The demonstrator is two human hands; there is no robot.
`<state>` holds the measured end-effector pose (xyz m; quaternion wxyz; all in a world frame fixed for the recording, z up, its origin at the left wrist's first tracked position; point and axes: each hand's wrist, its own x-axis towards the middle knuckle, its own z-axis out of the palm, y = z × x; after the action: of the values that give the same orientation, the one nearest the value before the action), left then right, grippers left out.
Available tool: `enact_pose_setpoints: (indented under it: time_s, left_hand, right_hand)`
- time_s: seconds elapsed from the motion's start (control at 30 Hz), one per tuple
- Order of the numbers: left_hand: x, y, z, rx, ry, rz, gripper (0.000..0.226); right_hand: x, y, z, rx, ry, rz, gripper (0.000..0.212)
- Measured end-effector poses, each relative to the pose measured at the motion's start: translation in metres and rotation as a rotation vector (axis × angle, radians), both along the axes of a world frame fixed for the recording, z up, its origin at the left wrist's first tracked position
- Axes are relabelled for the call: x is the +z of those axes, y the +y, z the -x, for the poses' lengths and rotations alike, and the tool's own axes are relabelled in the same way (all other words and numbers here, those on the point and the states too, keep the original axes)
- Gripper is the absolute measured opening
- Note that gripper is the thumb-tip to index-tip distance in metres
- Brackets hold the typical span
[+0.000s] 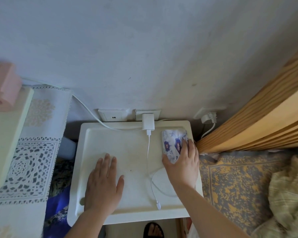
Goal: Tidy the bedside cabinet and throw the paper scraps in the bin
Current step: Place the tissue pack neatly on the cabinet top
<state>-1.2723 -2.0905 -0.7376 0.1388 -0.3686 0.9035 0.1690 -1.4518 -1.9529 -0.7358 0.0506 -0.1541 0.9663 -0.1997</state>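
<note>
At the rear right corner of the bedside cabinet [127, 152], our right grip [182, 164] clasps the tissue pack [172, 143] — tidying in hand; left grip [103, 184] rests flat, released. Next, we judge: coil the cable [148, 152].

The cabinet top [127, 152] is creamy white; the tissue pack [172, 145] on it is white with pale blue swirls and dark blue labels; the charger [148, 121] at its back edge and the cable [148, 152] are white; left of the cabinet top, a lace cloth [33, 160] is white with flower shapes; right of it, a blanket [234, 186] is grey with yellow blotches and a wooden board [265, 117] is light brown with stripes; behind it, the wall [144, 48] is pale grey-blue.
</note>
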Motion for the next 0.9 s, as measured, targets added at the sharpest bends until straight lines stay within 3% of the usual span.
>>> enact_pose_setpoints:
  time_s: [0.27, 0.43, 0.53, 0.73, 0.9]
  left_hand:
    - [0.002, 0.002, 0.0, -0.004, 0.023, 0.025, 0.072]
    - [-0.001, 0.002, 0.0, -0.002, 0.006, 0.024, 0.068]
    - [0.003, 0.003, 0.002, 0.003, 0.01, 0.025, 0.066]
    - [-0.001, 0.001, -0.001, -0.011, -0.002, 0.017, 0.067]
    - [0.001, 0.002, 0.001, -0.019, 0.0, 0.022, 0.068]
  right_hand:
    - [0.005, -0.01, 0.011, 0.027, 0.006, 0.02, 0.092]
    - [0.012, 0.021, -0.022, 0.072, 0.043, 0.152, 0.09]
    - [0.006, 0.047, -0.053, 0.127, 0.009, 0.109, 0.077]
    - [-0.01, 0.065, -0.093, 0.107, -0.139, 0.016, 0.073]
    - [-0.009, 0.061, -0.104, 0.156, -0.135, -0.023, 0.07]
